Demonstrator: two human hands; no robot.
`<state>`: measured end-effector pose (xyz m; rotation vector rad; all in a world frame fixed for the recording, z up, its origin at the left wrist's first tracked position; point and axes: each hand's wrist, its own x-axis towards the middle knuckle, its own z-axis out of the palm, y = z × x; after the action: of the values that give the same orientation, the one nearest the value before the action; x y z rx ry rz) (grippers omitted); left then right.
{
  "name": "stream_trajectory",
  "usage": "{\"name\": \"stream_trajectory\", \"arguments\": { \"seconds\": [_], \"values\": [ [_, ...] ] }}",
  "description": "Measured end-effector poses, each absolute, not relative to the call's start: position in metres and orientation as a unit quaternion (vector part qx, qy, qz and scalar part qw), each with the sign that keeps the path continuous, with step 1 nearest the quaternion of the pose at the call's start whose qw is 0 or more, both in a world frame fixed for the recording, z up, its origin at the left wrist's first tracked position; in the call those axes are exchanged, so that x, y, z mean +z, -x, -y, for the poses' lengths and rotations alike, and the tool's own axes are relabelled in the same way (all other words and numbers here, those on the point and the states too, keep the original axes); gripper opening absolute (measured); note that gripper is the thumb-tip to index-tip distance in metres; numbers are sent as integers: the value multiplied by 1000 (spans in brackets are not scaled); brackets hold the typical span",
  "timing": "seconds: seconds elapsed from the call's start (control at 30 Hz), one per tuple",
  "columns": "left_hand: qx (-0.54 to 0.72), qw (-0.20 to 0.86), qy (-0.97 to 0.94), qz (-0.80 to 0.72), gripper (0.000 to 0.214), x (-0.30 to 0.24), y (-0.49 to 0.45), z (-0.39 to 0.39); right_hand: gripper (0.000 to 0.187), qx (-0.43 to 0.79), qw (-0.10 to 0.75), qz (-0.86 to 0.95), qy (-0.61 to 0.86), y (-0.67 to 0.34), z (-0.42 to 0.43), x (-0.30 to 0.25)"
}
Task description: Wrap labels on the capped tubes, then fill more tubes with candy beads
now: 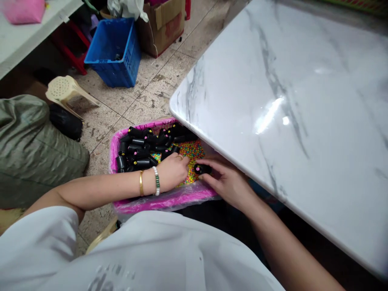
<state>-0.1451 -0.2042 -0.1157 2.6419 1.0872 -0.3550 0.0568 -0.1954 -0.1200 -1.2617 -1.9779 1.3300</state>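
Note:
A pink plastic-lined bin (169, 205) sits below me, partly under the table corner. In it are small multicoloured beads (194, 150) and a pile of short black cylinders (138, 147), several with a yellow or pink dot on the end. My left hand (172, 173) is over the beads with its fingers curled together; whatever they pinch is hidden. Between the thumb and fingers of my right hand (228, 182) is a black cylinder (202, 169), its pink-dotted end facing my left hand, just above the beads.
A white marbled table (242, 101) juts over the bin's right side. Beyond the bin stand a blue crate (124, 68), a cardboard box (169, 30) and a cream stool (65, 89). A bulging olive sack (39, 149) rests at the left, near another white table (36, 36).

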Motion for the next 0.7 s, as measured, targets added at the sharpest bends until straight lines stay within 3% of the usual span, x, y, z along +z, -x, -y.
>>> {"name": "stream_trajectory", "arguments": {
  "seconds": [0.4, 0.5, 0.7],
  "values": [
    [36, 428, -777, -460, 32, -91, 179, 196, 33, 378, 190, 753, 505, -71, 213, -110],
    [25, 412, -797, -441, 29, -89, 184, 199, 34, 344, 173, 783, 489, -69, 213, -112],
    [-53, 272, -835, -476, 27, -89, 180, 209, 32, 283, 162, 840, 433, -69, 211, -121]
  ]
}}
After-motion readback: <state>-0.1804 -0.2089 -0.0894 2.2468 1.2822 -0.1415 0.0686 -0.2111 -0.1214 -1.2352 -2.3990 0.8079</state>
